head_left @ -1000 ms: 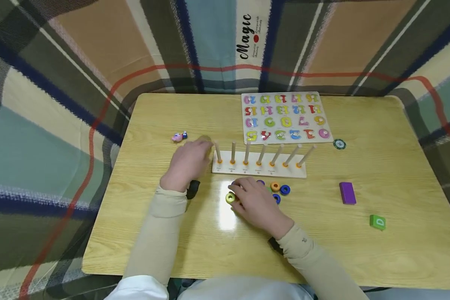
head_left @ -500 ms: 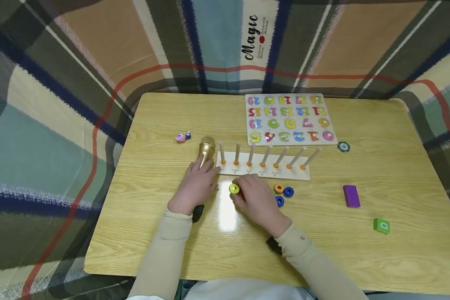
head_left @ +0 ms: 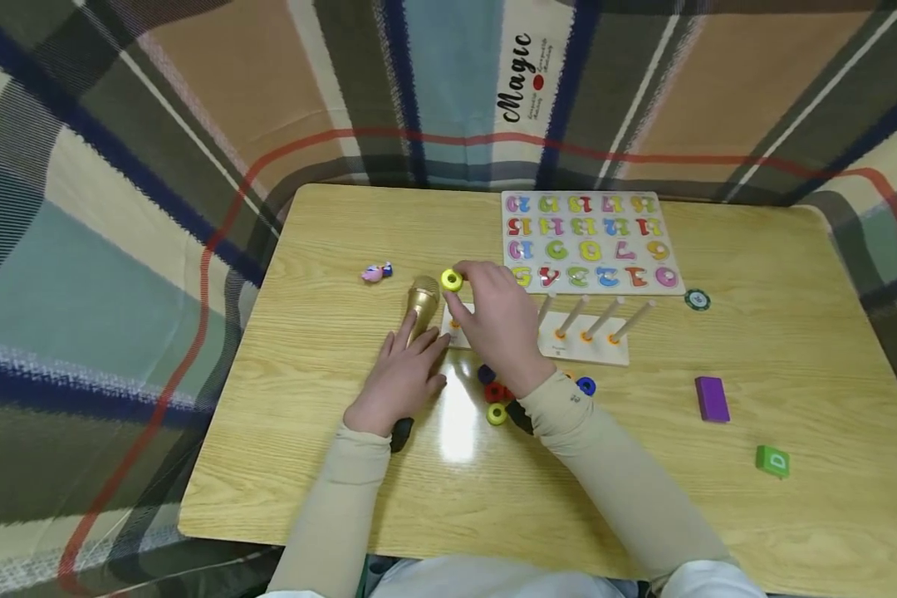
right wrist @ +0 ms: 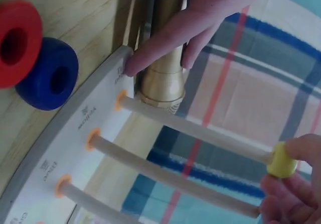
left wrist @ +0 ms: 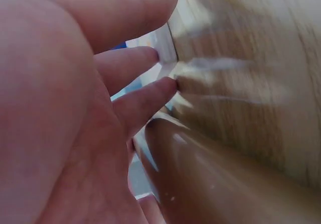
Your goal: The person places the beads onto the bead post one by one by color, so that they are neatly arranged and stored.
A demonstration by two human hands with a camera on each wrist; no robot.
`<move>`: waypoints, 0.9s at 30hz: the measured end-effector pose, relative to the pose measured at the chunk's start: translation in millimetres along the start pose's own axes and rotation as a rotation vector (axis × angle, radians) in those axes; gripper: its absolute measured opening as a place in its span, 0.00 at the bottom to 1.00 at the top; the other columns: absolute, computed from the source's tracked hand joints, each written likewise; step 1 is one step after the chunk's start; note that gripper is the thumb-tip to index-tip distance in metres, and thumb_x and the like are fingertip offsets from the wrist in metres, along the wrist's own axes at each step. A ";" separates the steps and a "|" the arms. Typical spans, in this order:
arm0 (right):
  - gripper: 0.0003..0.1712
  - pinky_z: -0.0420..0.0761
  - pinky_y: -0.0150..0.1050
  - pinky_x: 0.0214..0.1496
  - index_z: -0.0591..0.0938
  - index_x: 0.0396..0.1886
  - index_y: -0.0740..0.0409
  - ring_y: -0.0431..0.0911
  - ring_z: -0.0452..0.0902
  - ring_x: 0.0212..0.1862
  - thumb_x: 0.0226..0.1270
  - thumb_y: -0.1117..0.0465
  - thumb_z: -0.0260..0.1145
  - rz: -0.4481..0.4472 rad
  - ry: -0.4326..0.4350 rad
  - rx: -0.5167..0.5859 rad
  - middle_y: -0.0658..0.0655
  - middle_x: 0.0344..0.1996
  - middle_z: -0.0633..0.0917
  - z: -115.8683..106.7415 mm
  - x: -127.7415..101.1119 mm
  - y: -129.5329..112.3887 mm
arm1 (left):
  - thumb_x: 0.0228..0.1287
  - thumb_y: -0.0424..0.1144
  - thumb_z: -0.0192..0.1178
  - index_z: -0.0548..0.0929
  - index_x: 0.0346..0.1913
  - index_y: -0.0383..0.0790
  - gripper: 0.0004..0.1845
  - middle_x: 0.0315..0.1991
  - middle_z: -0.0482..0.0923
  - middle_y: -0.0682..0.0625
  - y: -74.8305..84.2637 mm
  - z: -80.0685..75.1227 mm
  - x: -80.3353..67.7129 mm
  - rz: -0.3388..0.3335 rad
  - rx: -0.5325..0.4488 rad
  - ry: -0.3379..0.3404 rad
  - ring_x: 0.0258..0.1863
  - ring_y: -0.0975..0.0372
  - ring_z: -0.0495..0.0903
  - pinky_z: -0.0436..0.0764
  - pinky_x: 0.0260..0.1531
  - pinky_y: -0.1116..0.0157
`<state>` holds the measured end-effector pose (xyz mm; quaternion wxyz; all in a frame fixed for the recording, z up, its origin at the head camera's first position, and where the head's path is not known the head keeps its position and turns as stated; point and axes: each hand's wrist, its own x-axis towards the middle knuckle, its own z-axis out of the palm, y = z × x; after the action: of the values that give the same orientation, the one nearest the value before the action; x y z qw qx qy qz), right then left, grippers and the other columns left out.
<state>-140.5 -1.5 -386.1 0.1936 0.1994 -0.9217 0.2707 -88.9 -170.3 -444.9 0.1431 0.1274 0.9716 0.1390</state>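
My right hand (head_left: 502, 324) pinches a yellow ring (head_left: 452, 281) between thumb and fingers. In the right wrist view that yellow ring (right wrist: 282, 161) sits at the tip of the end peg (right wrist: 200, 130); how far it is threaded I cannot tell. The white peg board (head_left: 594, 349) lies crosswise, partly hidden by my right hand. My left hand (head_left: 396, 378) lies with fingers extended at the board's left end, one fingertip touching its corner in the right wrist view. Beneath those fingers is a gold microphone (head_left: 423, 295).
Loose rings lie before the board, among them a red ring (head_left: 496, 392), a yellow ring (head_left: 497, 414) and a blue ring (head_left: 586, 386). Behind stands a number puzzle board (head_left: 586, 241). Around are a pink figurine (head_left: 374, 272), a round chip (head_left: 697, 300), a purple block (head_left: 712, 399) and a green block (head_left: 773, 461).
My right hand has picked the yellow ring up from the table and carried it forward to the leftmost peg. My left hand has drawn back from beyond the microphone to the board's end.
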 end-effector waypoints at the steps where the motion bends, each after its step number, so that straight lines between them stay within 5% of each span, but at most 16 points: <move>1: 0.18 0.86 0.43 0.43 0.83 0.54 0.56 0.50 0.85 0.47 0.70 0.53 0.70 -0.004 0.007 -0.014 0.55 0.47 0.89 1.0 0.5 -0.1 | 0.73 0.48 0.61 0.67 0.77 0.49 0.33 0.79 0.62 0.46 -0.5 0.4 0.0 0.004 0.007 0.006 0.84 0.48 0.33 0.49 0.79 0.37; 11: 0.21 0.87 0.44 0.42 0.83 0.56 0.55 0.50 0.85 0.48 0.69 0.51 0.71 0.018 -0.035 -0.044 0.55 0.47 0.89 -2.7 1.2 1.6 | 0.72 0.49 0.62 0.68 0.76 0.46 0.33 0.80 0.57 0.42 -12.9 -15.2 -3.9 -0.123 0.003 0.082 0.82 0.36 0.39 0.40 0.79 0.37; 15: 0.20 0.87 0.43 0.38 0.84 0.57 0.54 0.49 0.85 0.48 0.71 0.51 0.69 0.014 -0.056 -0.017 0.55 0.49 0.88 -7.2 0.4 3.6 | 0.68 0.49 0.67 0.73 0.72 0.45 0.32 0.75 0.68 0.41 -5.0 -11.9 7.2 -0.113 0.005 0.157 0.77 0.39 0.57 0.57 0.77 0.40; 19: 0.17 0.85 0.42 0.33 0.85 0.56 0.54 0.48 0.85 0.43 0.72 0.54 0.68 0.015 -0.049 0.025 0.54 0.49 0.88 -16.3 -5.9 6.6 | 0.68 0.49 0.67 0.75 0.71 0.41 0.31 0.63 0.77 0.41 1.6 0.8 23.7 -0.086 -0.066 0.199 0.62 0.45 0.74 0.76 0.63 0.49; 27: 0.11 0.82 0.42 0.30 0.86 0.50 0.54 0.48 0.84 0.40 0.71 0.60 0.67 0.057 -0.100 0.082 0.53 0.43 0.89 -27.6 -47.7 29.0 | 0.66 0.47 0.69 0.77 0.69 0.43 0.30 0.60 0.80 0.43 0.9 6.2 33.9 -0.095 -0.118 0.255 0.57 0.48 0.78 0.79 0.58 0.50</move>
<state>-107.0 49.4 -399.0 0.1310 0.1943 -0.9236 0.3034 -118.2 -158.2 -458.6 0.0320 0.0538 0.9770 0.2039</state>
